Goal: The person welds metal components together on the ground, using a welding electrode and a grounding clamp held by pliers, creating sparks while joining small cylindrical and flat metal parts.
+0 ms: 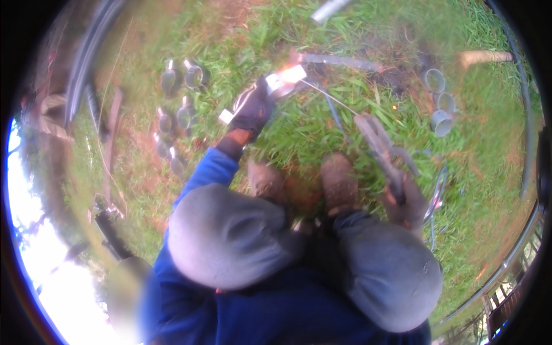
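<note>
Evidently, your left hand grips a bright, flat metal piece, likely for steadiness.
Right of that piece, your right hand clasps a long grey holder, probably to extend its thin rod.

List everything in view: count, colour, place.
metal piece: one, white, upper centre
holder: one, brownish grey, right of centre
rod: one, pale, at holder's tip
bar: one, grey, upper centre
stemmed rings: six, grey, left
short tubes: three, grey, upper right
pipe: one, pale, top edge
stick: one, tan, upper right
long pipes: several, grey, left
grass: one stretch, green, throughout
boots: two, brown, centre
knees: two, grey, below centre
sleeve: one, blue, left
left grip: one, dark, on metal piece
right grip: one, colour unclear, on holder
</note>
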A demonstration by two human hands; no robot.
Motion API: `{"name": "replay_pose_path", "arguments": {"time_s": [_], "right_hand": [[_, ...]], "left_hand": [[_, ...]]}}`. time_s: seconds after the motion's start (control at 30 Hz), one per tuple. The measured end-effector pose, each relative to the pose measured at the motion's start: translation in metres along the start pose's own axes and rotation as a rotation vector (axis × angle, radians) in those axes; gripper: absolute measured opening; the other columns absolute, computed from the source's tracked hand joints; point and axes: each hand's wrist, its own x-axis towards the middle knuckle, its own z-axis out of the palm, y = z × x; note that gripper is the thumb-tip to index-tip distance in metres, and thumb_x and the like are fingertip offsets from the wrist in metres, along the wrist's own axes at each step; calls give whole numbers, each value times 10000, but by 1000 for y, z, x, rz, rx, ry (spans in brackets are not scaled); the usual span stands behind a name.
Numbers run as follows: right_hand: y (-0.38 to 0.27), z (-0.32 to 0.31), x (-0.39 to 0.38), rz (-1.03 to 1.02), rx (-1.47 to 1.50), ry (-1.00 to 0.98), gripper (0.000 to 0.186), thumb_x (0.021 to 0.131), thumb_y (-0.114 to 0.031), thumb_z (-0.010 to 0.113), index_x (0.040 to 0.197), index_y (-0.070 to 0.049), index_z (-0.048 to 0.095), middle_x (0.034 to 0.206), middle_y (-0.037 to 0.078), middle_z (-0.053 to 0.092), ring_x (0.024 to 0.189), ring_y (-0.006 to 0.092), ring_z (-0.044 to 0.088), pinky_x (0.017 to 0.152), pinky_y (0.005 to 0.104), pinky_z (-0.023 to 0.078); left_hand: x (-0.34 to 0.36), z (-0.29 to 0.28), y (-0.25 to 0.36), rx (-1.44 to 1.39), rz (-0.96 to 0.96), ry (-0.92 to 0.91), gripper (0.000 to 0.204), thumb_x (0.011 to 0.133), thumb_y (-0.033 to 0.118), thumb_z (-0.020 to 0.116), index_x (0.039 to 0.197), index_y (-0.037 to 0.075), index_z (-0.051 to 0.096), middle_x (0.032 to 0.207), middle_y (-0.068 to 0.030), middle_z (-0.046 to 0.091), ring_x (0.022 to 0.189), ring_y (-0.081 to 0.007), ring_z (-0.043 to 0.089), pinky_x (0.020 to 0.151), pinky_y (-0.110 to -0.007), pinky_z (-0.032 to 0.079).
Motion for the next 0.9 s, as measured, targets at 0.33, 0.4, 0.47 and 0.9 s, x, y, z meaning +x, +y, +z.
{"name": "replay_pose_path", "arguments": {"time_s": [0.33, 0.4, 0.47, 0.9], "right_hand": [[7, -4, 3, -17, -136, -42, 857, 784, -63, 1052, 1574, -52, 722, 1151, 161, 845, 975, 386, 864, 833, 447, 691], [12, -4, 4, -105, -274, -41, 899, 777, -60, 1061, 1602, -54, 703, 1160, 164, 848, 988, 392, 869, 839, 449, 696], [14, -3, 4, -152, -346, -42, 921, 774, -55, 1065, 1617, -54, 692, 1168, 166, 852, 999, 395, 873, 843, 452, 699], [-5, -1, 3, 122, 236, -36, 783, 792, -13, 1024, 1527, -24, 756, 1142, 155, 853, 986, 362, 870, 833, 437, 678]], "left_hand": [[0, 0, 0, -38, -2, -26, 651, 1199, 482, 726, 1692, 92, 555, 1000, -185, 789, 889, -433, 786, 818, -572, 615], [2, 3, -3, -35, 27, -6, 645, 1209, 500, 716, 1683, 91, 562, 991, -182, 785, 873, -424, 784, 809, -571, 613], [2, 6, -6, -32, 47, 18, 619, 1216, 512, 707, 1655, 94, 580, 980, -181, 782, 862, -417, 781, 799, -575, 610], [1, 4, -3, -8, 16, 12, 649, 1171, 528, 733, 1620, 83, 588, 1082, -218, 820, 979, -494, 787, 869, -621, 611]]}}
